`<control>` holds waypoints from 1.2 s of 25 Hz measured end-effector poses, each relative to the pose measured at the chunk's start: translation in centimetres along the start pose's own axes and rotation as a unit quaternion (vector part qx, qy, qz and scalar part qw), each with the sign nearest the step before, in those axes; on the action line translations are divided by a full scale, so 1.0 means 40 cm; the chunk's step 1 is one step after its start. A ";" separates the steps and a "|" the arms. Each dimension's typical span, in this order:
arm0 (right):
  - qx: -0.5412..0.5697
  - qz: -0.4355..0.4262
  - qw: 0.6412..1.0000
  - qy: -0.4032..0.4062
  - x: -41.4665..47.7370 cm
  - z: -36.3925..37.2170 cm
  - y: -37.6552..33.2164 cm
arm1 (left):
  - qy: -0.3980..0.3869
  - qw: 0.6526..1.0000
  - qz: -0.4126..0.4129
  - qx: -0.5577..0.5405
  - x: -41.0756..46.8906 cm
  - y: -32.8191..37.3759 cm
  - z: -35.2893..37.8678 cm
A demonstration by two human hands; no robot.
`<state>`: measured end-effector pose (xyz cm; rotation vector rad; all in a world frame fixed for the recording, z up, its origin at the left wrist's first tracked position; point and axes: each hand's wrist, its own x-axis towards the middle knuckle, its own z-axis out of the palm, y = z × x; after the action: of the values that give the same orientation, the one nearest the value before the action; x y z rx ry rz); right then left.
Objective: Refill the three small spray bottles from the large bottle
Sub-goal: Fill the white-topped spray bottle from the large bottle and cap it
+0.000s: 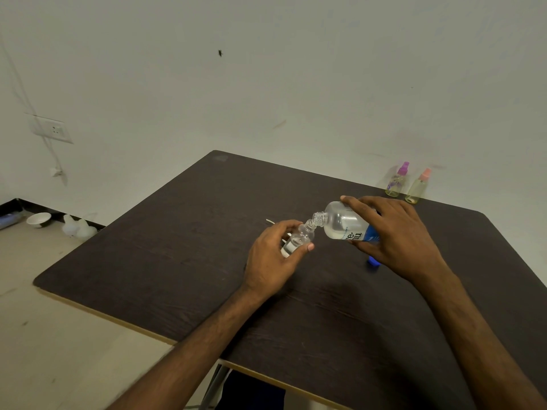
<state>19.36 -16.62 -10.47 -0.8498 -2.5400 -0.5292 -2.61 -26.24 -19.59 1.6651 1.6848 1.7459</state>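
The left grip (275, 255) is holding a small clear bottle (299, 235) tilted above the dark desk (177, 247). The right grip (393, 232) is tipping the large bottle (343, 221), its open neck meeting the small one's mouth. A purple-topped spray bottle (398, 180) and a pink-topped spray bottle (418, 187) are standing together at the far edge.
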 end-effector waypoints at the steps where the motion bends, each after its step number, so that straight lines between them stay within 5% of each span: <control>1: -0.001 -0.001 1.000 0.000 0.000 0.000 0.000 | 0.001 1.000 0.000 -0.001 0.000 0.000 0.000; 30: -0.004 -0.004 1.000 0.005 0.001 -0.004 -0.005 | 0.003 1.000 0.006 0.008 0.000 0.001 -0.002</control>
<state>19.24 -16.83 -10.35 -0.8371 -2.5356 -0.5440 -2.64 -26.32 -19.53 1.6812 1.7005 1.7477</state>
